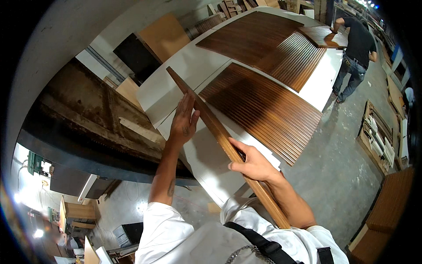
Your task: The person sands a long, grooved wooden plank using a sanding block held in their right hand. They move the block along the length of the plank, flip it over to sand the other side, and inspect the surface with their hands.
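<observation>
Across the middle of the view, a long white worktable (176, 83) is being used as the bed for several dark brown slatted wood panels: the nearest slatted panel (263, 110) is lying flat by the table's right edge, a second ribbed panel (295, 59) is lying beyond it, and a smoother dark panel (250, 35) is being kept farther back. To the left, a heavy, stained beam (92, 119) is being seen running alongside the table. On the right, bare concrete floor (338, 171) is being shown, with stacked boards (378, 136) being kept at its edge. At the far end of the table, another person (356, 53) in dark clothes is bending over a smaller panel (325, 36). Nearer, a long narrow wooden board (220, 136) is being held on edge, tilted, running from near the wearer's chest up over the white table, just left of the nearest slatted panel. The left hand (183, 121) is being laid flat against the board's left face, fingers straight and close together, thumb apart. The right hand (251, 163) is being wrapped around the board lower down, thumb on the upper edge and fingers curled under its right side. White sleeves and a black strap (263, 244) are being seen at the lower edge.
</observation>
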A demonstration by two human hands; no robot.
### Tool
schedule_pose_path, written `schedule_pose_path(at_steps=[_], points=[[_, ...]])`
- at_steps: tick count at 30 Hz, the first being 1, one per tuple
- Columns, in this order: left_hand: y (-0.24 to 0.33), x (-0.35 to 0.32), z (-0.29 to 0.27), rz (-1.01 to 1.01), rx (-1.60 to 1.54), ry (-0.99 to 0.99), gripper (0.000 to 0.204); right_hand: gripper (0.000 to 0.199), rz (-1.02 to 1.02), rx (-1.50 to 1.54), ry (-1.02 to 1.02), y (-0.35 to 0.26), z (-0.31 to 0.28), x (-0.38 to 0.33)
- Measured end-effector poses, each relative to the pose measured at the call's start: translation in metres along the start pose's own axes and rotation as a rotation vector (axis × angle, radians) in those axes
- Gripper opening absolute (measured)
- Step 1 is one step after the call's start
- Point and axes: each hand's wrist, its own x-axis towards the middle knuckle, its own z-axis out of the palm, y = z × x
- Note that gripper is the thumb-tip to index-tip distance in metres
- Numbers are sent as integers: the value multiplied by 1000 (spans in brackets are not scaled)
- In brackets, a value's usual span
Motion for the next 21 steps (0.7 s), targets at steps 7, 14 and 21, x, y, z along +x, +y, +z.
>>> schedule_pose_path(at_steps=[7, 14, 21], points=[[57, -39, -17, 45, 8, -86, 58, 84, 51, 30, -15, -8, 0, -1], [37, -21, -5, -119, 28, 72, 46, 85, 69, 22, -3, -7, 2, 0], [42, -1, 18, -266, -114, 298, 39, 85, 64, 49, 19, 0, -4, 2]])
